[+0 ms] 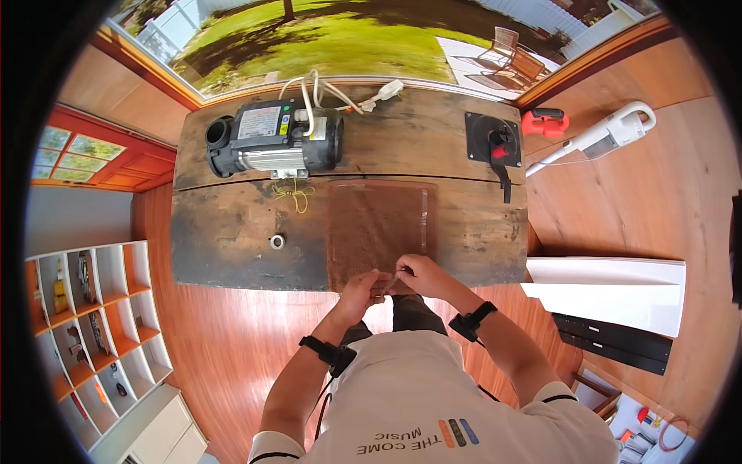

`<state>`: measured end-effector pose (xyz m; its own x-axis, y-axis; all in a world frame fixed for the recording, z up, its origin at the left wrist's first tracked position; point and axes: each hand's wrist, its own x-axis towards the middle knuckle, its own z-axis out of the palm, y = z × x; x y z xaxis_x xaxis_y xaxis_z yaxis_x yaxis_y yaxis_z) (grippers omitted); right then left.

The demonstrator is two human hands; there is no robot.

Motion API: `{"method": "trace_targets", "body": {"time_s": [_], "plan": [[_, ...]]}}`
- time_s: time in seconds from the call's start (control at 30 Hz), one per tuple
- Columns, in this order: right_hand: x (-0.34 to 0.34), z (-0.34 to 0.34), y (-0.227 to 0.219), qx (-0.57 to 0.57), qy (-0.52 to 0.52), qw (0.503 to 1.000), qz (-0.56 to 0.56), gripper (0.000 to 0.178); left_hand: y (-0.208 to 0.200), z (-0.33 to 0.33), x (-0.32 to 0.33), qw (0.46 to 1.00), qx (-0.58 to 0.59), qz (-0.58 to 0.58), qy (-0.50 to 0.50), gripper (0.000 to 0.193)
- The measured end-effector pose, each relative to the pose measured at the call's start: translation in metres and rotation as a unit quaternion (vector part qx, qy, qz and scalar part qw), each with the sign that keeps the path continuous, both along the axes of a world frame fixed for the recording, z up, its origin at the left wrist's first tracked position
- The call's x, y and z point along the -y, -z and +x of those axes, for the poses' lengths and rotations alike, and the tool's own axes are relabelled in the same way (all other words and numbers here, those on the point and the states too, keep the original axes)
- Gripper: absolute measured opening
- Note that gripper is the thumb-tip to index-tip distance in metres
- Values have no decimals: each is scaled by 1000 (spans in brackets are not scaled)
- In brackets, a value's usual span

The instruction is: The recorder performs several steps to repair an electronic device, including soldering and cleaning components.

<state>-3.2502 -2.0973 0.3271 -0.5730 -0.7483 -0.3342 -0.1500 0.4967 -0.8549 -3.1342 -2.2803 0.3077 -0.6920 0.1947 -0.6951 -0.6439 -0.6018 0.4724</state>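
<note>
Both hands meet at the bench's front edge, over the near side of a reddish-brown, see-through mat [379,232]. My left hand [360,295] is closed, with thumb and fingers pressed together. Just to its right, my right hand [427,277] pinches with thumb and forefinger. Whatever lies between the fingertips is small, perhaps partly clear, and I cannot make it out. Left of the mat, a small metal ring [277,242] lies on the wooden workbench [224,240]. Behind it stands an electric pump [270,139] with a black housing and a ribbed silver motor.
Thin yellow-green wire [297,197] trails in front of the pump; its pale cable ends in a plug [386,93]. At the back right sits a black square plate [492,139] with a strap. A white stick vacuum [610,135] and red case [545,122] are beyond. Cubby shelves [100,309] stand left.
</note>
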Motion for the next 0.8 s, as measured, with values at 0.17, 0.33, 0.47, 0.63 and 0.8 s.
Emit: {"method": "trace_targets", "body": {"time_s": [0.17, 0.33, 0.47, 0.63, 0.8], "plan": [[-12, 11, 8, 121, 92, 988, 15, 7, -8, 2, 17, 989, -13, 12, -148, 31], [0, 20, 3, 247, 156, 954, -70, 8, -17, 0, 20, 991, -41, 22, -129, 32], [3, 14, 11, 121, 76, 988, -52, 13, -23, -4, 22, 993, -29, -19, -114, 31], [-14, 0, 10, 97, 77, 991, -48, 17, -2, 2, 49, 987, -5, -156, -43, 25], [-5, -4, -32, 213, 68, 974, -16, 19, -1, 14, 42, 939, -171, -294, 47, 27]]}}
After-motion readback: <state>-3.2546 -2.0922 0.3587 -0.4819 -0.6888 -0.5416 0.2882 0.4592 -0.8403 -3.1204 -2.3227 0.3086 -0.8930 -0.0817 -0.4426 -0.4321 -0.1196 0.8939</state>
